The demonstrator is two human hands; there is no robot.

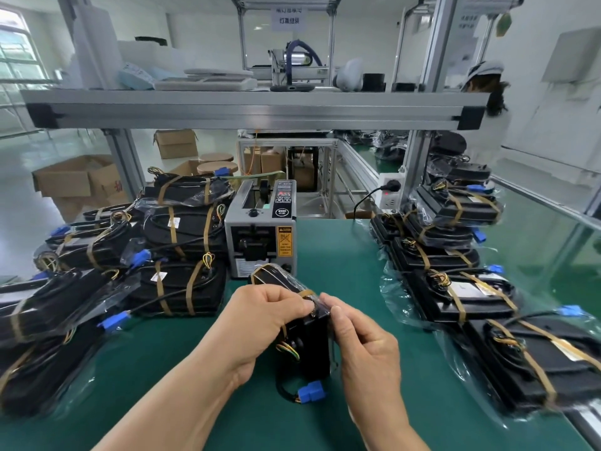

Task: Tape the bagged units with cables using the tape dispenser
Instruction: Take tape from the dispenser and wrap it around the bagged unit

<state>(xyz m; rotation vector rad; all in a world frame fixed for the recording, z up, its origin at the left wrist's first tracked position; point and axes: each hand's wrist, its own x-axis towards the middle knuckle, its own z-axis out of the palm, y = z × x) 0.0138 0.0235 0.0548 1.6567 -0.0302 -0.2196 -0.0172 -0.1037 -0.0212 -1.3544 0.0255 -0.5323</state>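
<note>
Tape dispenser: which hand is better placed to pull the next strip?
Probably the right hand: it only pinches the top edge of the bagged unit with fingertips, while the left hand wraps round it and steadies it. The tape dispenser stands just behind both.

Head view down toward tape dispenser (260, 229)

Green bench (341, 255), aluminium shelf (253, 109), left window (16, 53)
</note>
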